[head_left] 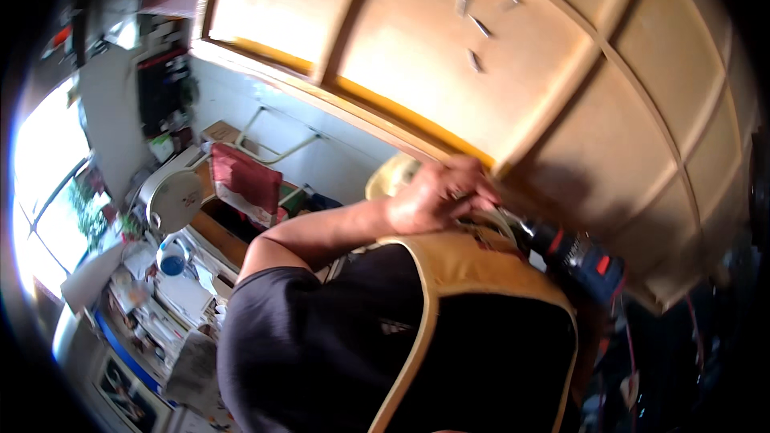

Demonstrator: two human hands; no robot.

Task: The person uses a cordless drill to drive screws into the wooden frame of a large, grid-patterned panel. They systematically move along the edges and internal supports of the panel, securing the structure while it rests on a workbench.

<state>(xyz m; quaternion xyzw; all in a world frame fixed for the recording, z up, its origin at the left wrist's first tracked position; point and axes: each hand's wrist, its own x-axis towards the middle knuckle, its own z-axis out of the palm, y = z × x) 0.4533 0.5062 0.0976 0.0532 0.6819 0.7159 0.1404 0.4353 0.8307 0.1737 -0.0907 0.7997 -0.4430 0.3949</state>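
My left hand [445,192] is at the near edge of a large pale wooden panel [473,104] divided by raised wooden strips. Its fingers are curled together close to the tip of a cordless drill [573,256]; anything pinched in them is too small and blurred to make out. The drill is dark blue and black with red details, and its chuck points toward my left hand. My right arm [589,333] reaches up to the drill from below, in shadow. The drill body and my apron hide the right hand's fingers. On the panel lie several small metal pieces [480,28].
A tan apron [497,264] covers my front. To the left stand a folding chair with a red cloth [245,180], a round pale lid-like disc [175,200], a blue and white jug [172,258] and a cluttered bench [148,329]. A bright window [52,160] is beyond.
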